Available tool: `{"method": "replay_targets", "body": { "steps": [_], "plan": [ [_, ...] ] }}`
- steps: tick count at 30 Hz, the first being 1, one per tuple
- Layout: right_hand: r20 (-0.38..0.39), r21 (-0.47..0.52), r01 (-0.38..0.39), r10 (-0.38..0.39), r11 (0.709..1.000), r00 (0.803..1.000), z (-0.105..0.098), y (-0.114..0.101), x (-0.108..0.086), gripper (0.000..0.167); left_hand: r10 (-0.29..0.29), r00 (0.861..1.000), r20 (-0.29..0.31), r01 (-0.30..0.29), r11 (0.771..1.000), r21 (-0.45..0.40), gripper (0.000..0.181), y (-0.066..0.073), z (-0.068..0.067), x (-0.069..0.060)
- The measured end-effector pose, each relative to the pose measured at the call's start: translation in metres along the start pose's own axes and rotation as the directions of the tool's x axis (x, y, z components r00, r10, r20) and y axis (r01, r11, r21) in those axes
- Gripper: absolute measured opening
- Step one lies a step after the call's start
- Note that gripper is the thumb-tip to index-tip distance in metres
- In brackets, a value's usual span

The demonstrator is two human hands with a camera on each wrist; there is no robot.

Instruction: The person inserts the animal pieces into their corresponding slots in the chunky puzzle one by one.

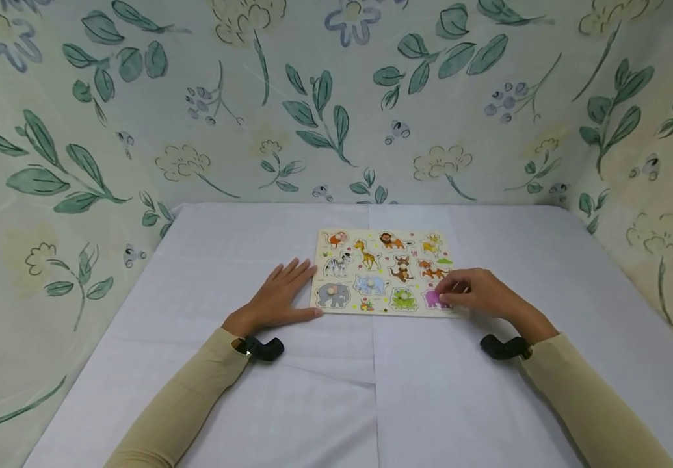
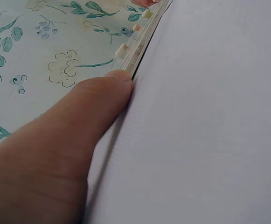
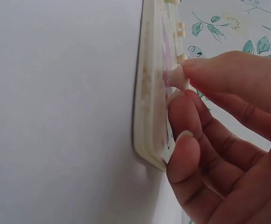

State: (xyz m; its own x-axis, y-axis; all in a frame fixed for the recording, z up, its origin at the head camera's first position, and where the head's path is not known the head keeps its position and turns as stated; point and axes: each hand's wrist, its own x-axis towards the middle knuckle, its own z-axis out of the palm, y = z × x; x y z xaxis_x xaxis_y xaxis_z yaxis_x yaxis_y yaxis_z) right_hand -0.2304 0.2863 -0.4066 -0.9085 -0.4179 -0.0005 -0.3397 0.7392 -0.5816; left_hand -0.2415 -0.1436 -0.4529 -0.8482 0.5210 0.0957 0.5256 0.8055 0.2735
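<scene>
A wooden animal peg puzzle board lies flat on the table, filled with colourful animal pieces. My left hand rests with fingers spread at the board's left edge; in the left wrist view its thumb touches the near corner. Over the lower right corner, my right hand pinches the knob of the purple animal puzzle piece between thumb and fingers. That piece sits at its spot on the board, partly covered by the fingers. Grey elephant, green frog and blue rhino pieces lie along the near side.
A white cloth with a centre crease covers the table. Floral fabric hangs behind it and at both sides. Each wrist wears a black camera mount, seen at the left wrist and right wrist.
</scene>
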Motion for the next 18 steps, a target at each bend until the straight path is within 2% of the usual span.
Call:
{"method": "replay_targets", "body": {
  "steps": [9,18],
  "plan": [
    [-0.026,-0.006,-0.027,0.026,1.000,0.999,-0.0037,-0.0012,-0.0036,0.020,0.027,1.000,-0.006,-0.027,1.000,-0.014,0.101,0.0021,-0.0017,0.0014],
    [-0.062,0.007,-0.034,0.034,0.999,0.997,-0.0090,-0.0030,-0.0016,0.021,0.017,1.000,-0.025,-0.019,0.997,-0.080,0.092,0.0025,-0.0056,-0.0007]
  ]
}}
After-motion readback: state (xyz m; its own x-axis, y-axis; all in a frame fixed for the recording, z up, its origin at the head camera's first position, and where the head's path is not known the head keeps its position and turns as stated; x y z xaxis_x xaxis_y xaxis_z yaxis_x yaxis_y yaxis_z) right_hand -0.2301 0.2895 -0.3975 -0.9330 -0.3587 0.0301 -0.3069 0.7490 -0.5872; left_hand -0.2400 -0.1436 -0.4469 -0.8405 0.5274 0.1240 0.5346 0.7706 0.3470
